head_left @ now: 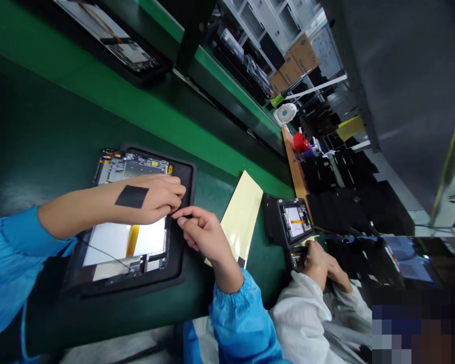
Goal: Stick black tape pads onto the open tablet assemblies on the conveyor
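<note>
An opened tablet (146, 242) lies in a black foam tray (187, 187), its circuit board, white battery and orange ribbon cable exposed. My left hand (155, 199) reaches across it, fingers curled at the tablet's right edge. A black square of tape (132, 196) is on the back of that hand. My right hand (202, 230) meets it from the right, thumb and forefinger drawn together close to the left fingertips. Whatever lies between the fingers of either hand is too small or hidden to make out. A thin dark wire crosses the battery's lower left.
A yellow sheet (244, 217) with a dark piece at its lower end lies right of my hands. Beyond it, another opened tablet (298, 222) rests on black trays, beside a co-worker's hands (322, 263). At the upper left, another tablet (117, 38) sits in a tray.
</note>
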The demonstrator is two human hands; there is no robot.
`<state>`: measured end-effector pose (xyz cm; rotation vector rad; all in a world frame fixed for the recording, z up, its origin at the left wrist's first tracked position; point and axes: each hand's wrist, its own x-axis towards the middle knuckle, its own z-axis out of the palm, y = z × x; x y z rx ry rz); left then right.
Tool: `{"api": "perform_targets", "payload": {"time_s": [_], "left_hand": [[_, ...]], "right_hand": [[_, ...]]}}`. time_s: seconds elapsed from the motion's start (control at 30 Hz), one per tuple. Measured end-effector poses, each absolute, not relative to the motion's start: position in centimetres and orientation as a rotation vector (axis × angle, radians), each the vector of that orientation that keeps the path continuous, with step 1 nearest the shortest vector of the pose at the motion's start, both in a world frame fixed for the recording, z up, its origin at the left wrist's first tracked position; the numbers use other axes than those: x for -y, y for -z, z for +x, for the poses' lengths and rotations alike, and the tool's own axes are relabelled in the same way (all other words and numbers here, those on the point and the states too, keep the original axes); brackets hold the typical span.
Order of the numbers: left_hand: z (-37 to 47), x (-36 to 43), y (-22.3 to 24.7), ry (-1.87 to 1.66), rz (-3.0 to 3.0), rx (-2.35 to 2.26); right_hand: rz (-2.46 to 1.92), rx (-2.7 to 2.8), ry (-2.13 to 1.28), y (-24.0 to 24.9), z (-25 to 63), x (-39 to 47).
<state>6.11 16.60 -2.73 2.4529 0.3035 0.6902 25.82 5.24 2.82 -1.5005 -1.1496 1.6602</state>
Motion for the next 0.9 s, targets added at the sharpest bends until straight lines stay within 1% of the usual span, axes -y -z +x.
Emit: {"api": "perform_targets", "payload": {"time_s": [0.2, 0.33, 0.53, 0.6, 0.7, 0.77, 0.9], "left_hand": [[5.8, -16.5, 3.2, -0.829, 2.402, -0.344], [5.6, -16.4, 3.8, -0.812, 2.413, -0.399], [5.5, -15.7, 4.0, -0.643, 2.529, -0.438], [5.7, -15.3, 4.1, -0.645, 2.544, -0.454], [6.2, -14.7, 4.2, -0.767, 2.543, -0.482], [6.4, -14.3, 4.4, -0.853, 2.520, -0.508], [6.4, -14.1, 4.6, -0.867, 2.496, -0.536]], "right_hand": [[-1.559, 1.214, -1.649, -3.0, 25.8, -5.3], [-1.613, 1.246, -1.606, -3.0, 25.6, -5.2], [-1.644, 1.252, -1.564, -2.8, 25.5, -5.2], [-1.654, 1.259, -1.562, -2.9, 25.5, -5.3], [-1.651, 1.292, -1.545, -2.7, 25.3, -4.9], [-1.663, 1.334, -1.418, -2.6, 25.0, -4.3], [-1.707, 1.488, -0.880, -2.3, 24.3, -2.2]]}}
